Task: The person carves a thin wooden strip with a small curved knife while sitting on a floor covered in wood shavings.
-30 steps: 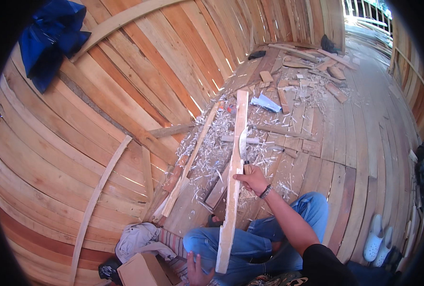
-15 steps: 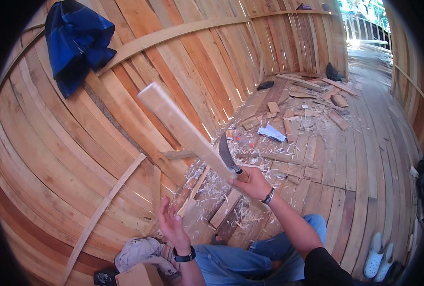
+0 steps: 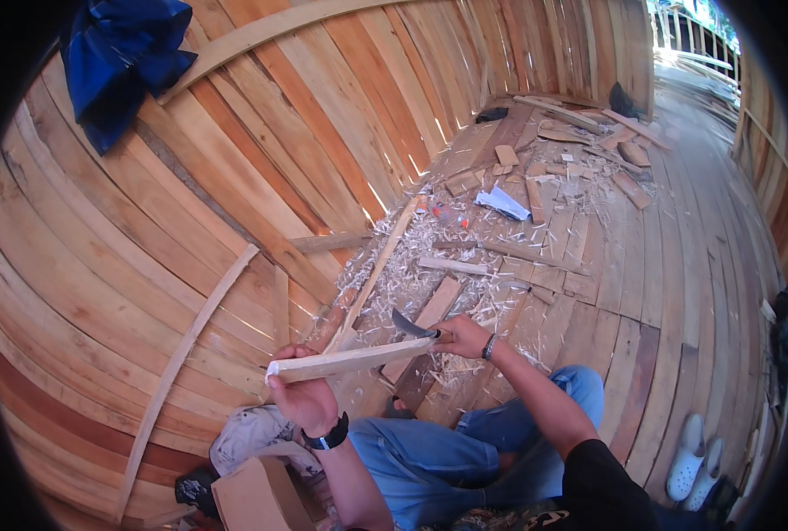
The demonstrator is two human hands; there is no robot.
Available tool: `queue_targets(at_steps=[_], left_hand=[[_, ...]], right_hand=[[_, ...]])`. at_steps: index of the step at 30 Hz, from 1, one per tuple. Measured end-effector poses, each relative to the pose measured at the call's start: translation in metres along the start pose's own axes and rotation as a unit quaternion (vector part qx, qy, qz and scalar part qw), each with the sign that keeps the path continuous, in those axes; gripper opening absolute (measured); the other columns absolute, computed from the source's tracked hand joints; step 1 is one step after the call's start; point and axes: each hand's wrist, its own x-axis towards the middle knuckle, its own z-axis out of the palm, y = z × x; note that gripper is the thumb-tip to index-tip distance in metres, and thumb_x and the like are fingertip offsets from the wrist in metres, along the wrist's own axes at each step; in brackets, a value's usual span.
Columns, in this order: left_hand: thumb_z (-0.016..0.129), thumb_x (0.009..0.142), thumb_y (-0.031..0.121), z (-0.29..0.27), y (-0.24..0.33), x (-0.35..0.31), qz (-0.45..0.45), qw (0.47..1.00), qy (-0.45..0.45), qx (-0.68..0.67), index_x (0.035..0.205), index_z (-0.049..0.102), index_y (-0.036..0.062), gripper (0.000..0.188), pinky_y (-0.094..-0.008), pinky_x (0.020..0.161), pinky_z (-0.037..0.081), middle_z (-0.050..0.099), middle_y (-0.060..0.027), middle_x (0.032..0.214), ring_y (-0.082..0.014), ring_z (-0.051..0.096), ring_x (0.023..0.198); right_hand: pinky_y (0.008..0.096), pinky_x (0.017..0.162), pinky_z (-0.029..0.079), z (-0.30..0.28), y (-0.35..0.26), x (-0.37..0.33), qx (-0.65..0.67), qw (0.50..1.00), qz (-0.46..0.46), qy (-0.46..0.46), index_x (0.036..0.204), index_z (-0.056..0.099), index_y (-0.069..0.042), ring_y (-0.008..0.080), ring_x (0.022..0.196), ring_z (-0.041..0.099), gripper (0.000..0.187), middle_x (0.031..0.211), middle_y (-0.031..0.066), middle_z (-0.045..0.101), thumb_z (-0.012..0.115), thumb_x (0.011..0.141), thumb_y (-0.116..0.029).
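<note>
A pale, flat piece of wood (image 3: 354, 359) lies nearly level across my lap, its left end whitish and freshly cut. My left hand (image 3: 310, 403) grips that end, with the thumb at the tip and the fingers behind. At the other end my right hand (image 3: 465, 338) is closed around the handle of a knife and also against the wood. The knife's dark curved blade (image 3: 409, 326) points up and left, just above the wood's far edge. The handle is mostly hidden by my fingers.
Curly shavings (image 3: 403, 257) and a reddish board (image 3: 429, 319) lie on the plank floor. Wood offcuts (image 3: 580, 168) are piled farther off. A cardboard box (image 3: 261, 496) stands at lower left, pale clogs (image 3: 688, 460) at lower right. A blue cloth (image 3: 124, 66) hangs on the left wall.
The wood has swung down from a raised, slanted position to nearly level. My left hand, open and apart before, now grips its left end. The knife blade has tipped lower and leftward.
</note>
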Motion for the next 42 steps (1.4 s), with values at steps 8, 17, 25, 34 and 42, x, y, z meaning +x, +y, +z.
queue_targets(at_steps=[8, 17, 25, 34, 42], left_hand=[[0.049, 0.088, 0.031, 0.019, 0.02, -0.015, -0.012, 0.977, -0.209, 0.045, 0.074, 0.054, 0.0051, 0.03, -0.0379, 0.071, 0.037, 0.049, -0.0061, 0.062, -0.0214, 0.048, 0.063], [0.052, 0.094, 0.027, 0.015, -0.014, -0.058, 0.052, 0.982, -0.166, 0.078, 0.068, 0.047, 0.0092, 0.032, -0.0376, 0.071, 0.041, 0.047, -0.0062, 0.067, -0.02, 0.049, 0.067], [0.046, 0.098, 0.031, 0.005, -0.013, -0.076, 0.021, 0.983, -0.169, 0.067, 0.071, 0.046, 0.0086, 0.035, -0.0375, 0.067, 0.043, 0.049, -0.0061, 0.063, -0.0184, 0.05, 0.058], [0.032, 0.102, 0.033, -0.002, -0.015, -0.079, 0.033, 0.988, -0.134, 0.071, 0.063, 0.042, 0.0129, 0.045, -0.0334, 0.057, 0.04, 0.04, -0.0009, 0.051, -0.0147, 0.04, 0.046], [0.028, 0.103, 0.03, -0.01, -0.015, -0.083, 0.039, 0.993, -0.074, 0.08, 0.061, 0.038, 0.0138, 0.046, -0.031, 0.055, 0.038, 0.035, -0.0004, 0.048, -0.0138, 0.037, 0.044]], right_hand=[[0.0396, 0.071, 0.049, 0.016, 0.01, -0.018, 0.046, 0.996, 0.048, 0.068, 0.11, 0.067, -0.015, 0.0338, 0.077, 0.064, 0.037, 0.076, 0.014, 0.065, 0.075, 0.075, -0.025], [0.0431, 0.067, 0.048, 0.044, -0.003, -0.062, -0.009, 0.923, 0.224, 0.312, 0.096, 0.059, -0.001, 0.0376, 0.075, 0.063, 0.031, 0.074, 0.0187, 0.062, 0.068, 0.082, -0.028], [0.0531, 0.068, 0.043, 0.058, -0.067, -0.12, 0.092, 0.954, 0.258, 0.127, 0.105, 0.044, 0.0, 0.0496, 0.08, 0.057, 0.027, 0.079, 0.0309, 0.058, 0.048, 0.096, -0.025], [0.0542, 0.064, 0.045, 0.048, -0.093, -0.107, 0.042, 0.962, 0.216, 0.161, 0.1, 0.045, 0.001, 0.0483, 0.075, 0.058, 0.027, 0.073, 0.0285, 0.059, 0.049, 0.095, -0.025], [0.0556, 0.058, 0.046, 0.06, -0.099, -0.109, 0.046, 0.956, 0.204, 0.206, 0.094, 0.046, 0.0, 0.0479, 0.065, 0.059, 0.029, 0.068, 0.0285, 0.059, 0.049, 0.095, -0.029]])
